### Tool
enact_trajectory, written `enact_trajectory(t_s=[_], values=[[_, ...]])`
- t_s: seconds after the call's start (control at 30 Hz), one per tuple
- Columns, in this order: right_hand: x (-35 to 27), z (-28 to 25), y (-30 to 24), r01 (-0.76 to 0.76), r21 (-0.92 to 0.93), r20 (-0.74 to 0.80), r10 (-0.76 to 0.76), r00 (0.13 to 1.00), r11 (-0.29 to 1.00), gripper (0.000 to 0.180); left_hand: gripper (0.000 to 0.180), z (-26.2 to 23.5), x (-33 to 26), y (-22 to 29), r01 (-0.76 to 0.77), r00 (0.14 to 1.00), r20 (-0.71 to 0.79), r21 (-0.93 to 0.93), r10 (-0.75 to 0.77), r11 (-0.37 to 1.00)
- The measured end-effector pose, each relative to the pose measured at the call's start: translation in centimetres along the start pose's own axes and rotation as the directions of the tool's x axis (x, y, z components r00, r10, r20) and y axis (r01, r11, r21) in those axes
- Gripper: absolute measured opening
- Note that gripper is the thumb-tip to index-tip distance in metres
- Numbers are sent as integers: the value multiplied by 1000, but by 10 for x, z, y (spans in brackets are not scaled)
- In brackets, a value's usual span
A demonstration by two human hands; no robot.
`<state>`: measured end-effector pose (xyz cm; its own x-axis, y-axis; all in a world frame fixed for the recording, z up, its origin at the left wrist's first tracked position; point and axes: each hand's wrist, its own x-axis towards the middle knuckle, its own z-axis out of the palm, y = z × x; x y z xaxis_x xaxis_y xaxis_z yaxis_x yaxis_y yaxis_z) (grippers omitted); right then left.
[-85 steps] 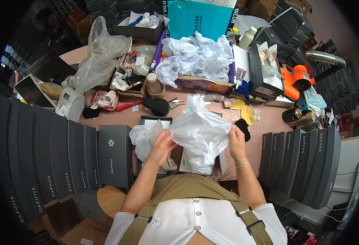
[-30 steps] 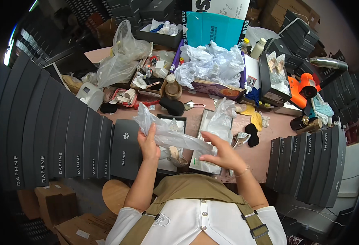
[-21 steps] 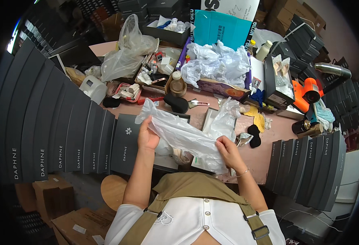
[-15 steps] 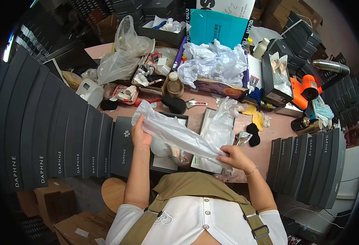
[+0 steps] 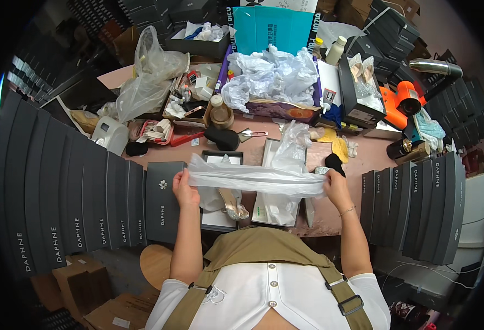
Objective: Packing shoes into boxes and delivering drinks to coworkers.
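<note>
A long strip of thin white wrapping sheet [image 5: 258, 180], tissue or plastic, stretches nearly level between my hands. My left hand [image 5: 186, 190] pinches one end, and my right hand [image 5: 336, 188] grips the other. Beneath it on the left lies an open shoe box [image 5: 211, 221] holding a glittery heeled shoe [image 5: 232, 205]. A second box part with a pale inside [image 5: 264, 212] sits beside it, with more crumpled white wrapping [image 5: 290, 144] in it. The strip hides the middle of both. Near my right hand, a silvery shoe [image 5: 321, 170] is partly covered.
Stacked dark shoe boxes stand left [image 5: 93, 187] and right [image 5: 418, 203]. At the back are a purple box of crumpled paper [image 5: 277, 77], a bottle [image 5: 220, 112], a box with pale heels [image 5: 363, 93] and an orange heat gun [image 5: 400, 104]. A black pad [image 5: 221, 137] lies behind the open box.
My right hand has moved up and to the right, and my left hand slightly down. The sloping sheet is now pulled out nearly level, uncovering more of the glittery shoe.
</note>
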<state>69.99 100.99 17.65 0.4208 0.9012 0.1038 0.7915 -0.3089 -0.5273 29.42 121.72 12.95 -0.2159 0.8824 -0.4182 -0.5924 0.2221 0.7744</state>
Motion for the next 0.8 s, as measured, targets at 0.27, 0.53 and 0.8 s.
enact_trajectory(t_s=[0.27, 0.53, 0.8], values=[[20, -14, -19, 80, 11, 134, -80, 988, 997, 15, 36, 76, -59, 48, -866, 498, 833, 490, 242, 99], [16, -34, -18, 15, 21, 132, -17, 991, 1000, 18, 19, 67, 14, -4, -880, 362, 897, 419, -253, 223], [4, -23, 3, -238, 272, 236, 175, 956, 932, 20, 18, 97, -25, -26, -957, 253, 887, 287, -387, 32]])
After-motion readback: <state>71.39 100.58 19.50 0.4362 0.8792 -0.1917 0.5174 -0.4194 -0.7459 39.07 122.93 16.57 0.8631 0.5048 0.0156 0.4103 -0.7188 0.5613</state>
